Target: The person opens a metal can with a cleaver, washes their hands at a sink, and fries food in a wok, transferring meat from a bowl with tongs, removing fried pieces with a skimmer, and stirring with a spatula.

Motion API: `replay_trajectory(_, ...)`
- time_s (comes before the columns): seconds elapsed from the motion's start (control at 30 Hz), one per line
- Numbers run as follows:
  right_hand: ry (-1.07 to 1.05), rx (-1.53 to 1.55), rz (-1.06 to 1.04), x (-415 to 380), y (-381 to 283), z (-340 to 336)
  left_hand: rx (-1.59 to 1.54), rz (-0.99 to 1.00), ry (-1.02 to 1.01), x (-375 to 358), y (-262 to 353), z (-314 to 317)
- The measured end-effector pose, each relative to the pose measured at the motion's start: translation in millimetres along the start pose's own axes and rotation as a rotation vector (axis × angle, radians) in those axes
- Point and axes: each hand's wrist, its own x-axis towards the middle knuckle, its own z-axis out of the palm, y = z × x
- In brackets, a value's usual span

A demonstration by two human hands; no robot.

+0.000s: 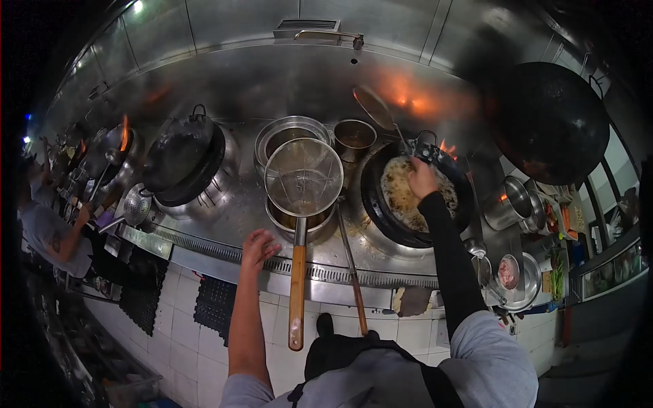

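Note:
My right hand (422,178) is closed over the wok (371,187), apparently around the handle of a round-headed ladle (373,107) whose head points up and away toward the back wall. Pale, bubbling contents (401,197) fill the wok, and flame shows behind its rim. My left hand (258,249) is held out with fingers apart and nothing in it, left of the strainer's wooden handle (297,292). The round mesh strainer (303,173) lies across a metal pot (273,216) in front of me, its handle reaching past the counter edge.
A long-handled tool (352,268) leans at the counter edge. A second wok (178,163) stands left; a large black wok (554,122) is raised at right. Metal pots (507,204) and a bowl of pinkish food (508,270) stand right. A co-worker (58,234) stands far left near open flames.

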Motion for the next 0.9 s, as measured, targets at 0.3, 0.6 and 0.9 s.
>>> replay_trajectory(0.3,-0.291,0.708,0.740,-147.7,32.3,-179.7,0.292,-0.275,0.641,-255.4,-271.7,-254.5)
replay_trajectory(0.6,-0.510,-0.347,0.173,-216.6,57.5,-182.0,0.764,-0.430,0.375,-513.9,-497.1,-275.0)
replay_trajectory(0.9,-0.725,-0.387,0.270,-294.9,-28.3,-159.6,0.306,-0.211,0.917,-555.1,-468.7,-300.2)
